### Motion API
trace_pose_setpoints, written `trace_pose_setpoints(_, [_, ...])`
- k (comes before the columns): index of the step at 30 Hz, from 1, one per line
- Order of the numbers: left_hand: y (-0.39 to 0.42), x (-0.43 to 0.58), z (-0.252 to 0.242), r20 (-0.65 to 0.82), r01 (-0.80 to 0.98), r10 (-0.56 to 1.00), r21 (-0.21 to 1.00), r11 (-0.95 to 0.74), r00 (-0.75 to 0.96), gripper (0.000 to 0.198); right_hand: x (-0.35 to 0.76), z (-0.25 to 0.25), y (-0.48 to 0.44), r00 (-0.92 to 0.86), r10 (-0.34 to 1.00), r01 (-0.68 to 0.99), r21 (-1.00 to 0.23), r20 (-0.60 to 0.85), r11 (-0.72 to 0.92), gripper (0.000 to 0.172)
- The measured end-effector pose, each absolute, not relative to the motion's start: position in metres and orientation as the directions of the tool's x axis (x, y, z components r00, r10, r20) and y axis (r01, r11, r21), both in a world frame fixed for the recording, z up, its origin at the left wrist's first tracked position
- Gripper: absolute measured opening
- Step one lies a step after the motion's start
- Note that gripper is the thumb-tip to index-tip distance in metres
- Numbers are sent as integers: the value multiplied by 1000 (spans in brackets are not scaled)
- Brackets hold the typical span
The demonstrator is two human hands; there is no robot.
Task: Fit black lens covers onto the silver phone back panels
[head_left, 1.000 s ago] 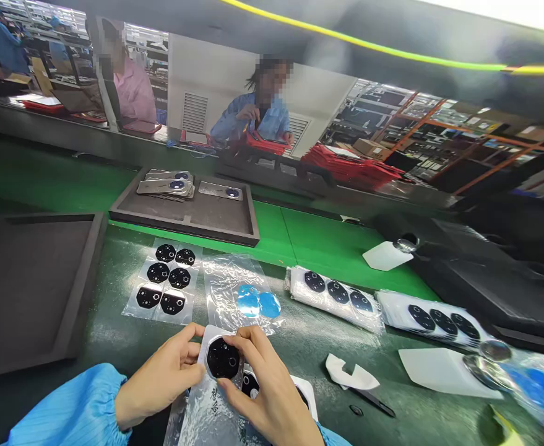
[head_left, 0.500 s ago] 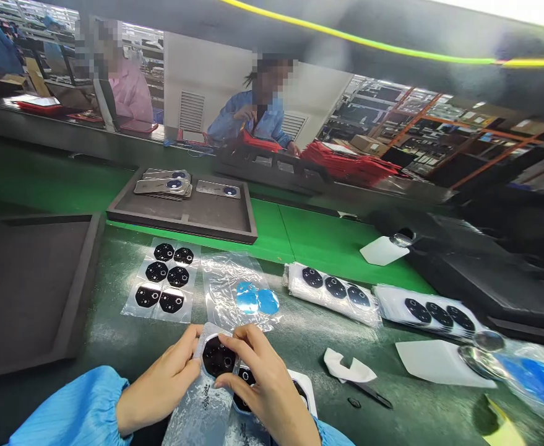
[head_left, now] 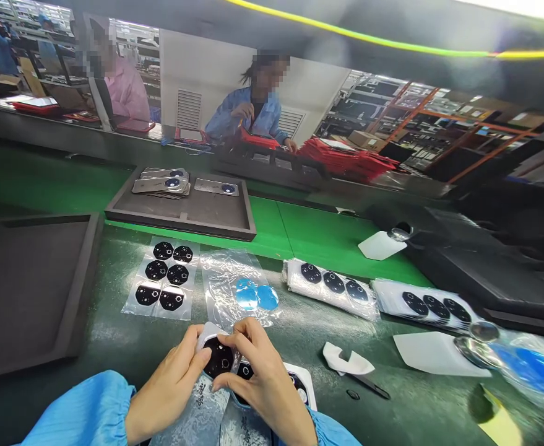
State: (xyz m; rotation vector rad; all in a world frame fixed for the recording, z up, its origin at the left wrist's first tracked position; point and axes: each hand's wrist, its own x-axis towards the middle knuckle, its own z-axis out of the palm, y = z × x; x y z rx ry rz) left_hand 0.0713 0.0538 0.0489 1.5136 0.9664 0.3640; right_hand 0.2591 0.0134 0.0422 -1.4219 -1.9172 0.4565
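At the front edge of the bench my left hand (head_left: 167,379) grips the upper left edge of a silvery phone back cover (head_left: 185,416), its thumb on a black camera lens cover (head_left: 219,359) at the top end. The thumb and index finger of my right hand (head_left: 265,378) close on the right rim of that black piece. Whether it is fully seated, I cannot tell. Under my right hand lie more phone back covers (head_left: 246,427) with black lens areas, partly hidden by the fingers.
Clear sheets of black lens covers (head_left: 167,277) and blue round films (head_left: 257,296) lie ahead. Stacked lens sheets (head_left: 332,282) sit to the right, near tweezers (head_left: 369,385) and white scraps (head_left: 346,359). A tray (head_left: 183,217) holds several covers; another tray (head_left: 30,291) stands left. Co-workers sit beyond.
My left thumb has moved up and right onto the black lens cover. My right hand keeps nearly the same grip. The view has shifted slightly.
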Motion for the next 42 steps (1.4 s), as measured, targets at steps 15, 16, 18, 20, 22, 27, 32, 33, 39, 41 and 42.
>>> trace_pose_setpoints(15, [54,71,45,-310,372,739,924,87,598,27,259,41,15,-159,951,646,-700,267,305,37])
trace_pose_setpoints(16, [55,71,47,-312,363,731,927,94,606,28,259,41,16,-159,951,648,-699,264,302,37])
trace_pose_setpoints(18, [56,71,48,-303,340,721,935,100,623,28,259,40,16,-162,950,649,-696,267,307,37])
trace_pose_setpoints(20, [56,71,49,-290,320,717,942,98,634,27,259,40,16,-162,947,645,-697,276,314,39])
trace_pose_setpoints(22, [57,70,48,-281,310,721,946,96,633,28,260,38,17,-160,945,642,-697,285,319,40])
trace_pose_setpoints(27, [57,68,47,-262,280,730,955,100,632,32,261,36,19,-167,932,644,-681,320,349,43])
trace_pose_setpoints(32, [58,68,47,-259,257,735,959,118,627,34,263,33,21,-175,917,642,-665,359,383,49])
trace_pose_setpoints(33, [58,69,47,-258,254,736,960,120,626,34,263,32,22,-177,915,640,-664,363,387,50])
trace_pose_setpoints(39, [59,68,45,-247,242,743,963,117,623,28,265,33,23,-173,916,615,-687,363,388,47])
trace_pose_setpoints(41, [60,68,44,-242,223,749,966,128,617,29,267,35,22,-146,927,590,-722,345,361,37])
trace_pose_setpoints(42, [60,67,44,-245,210,752,967,144,612,30,267,35,22,-118,937,572,-749,328,335,32])
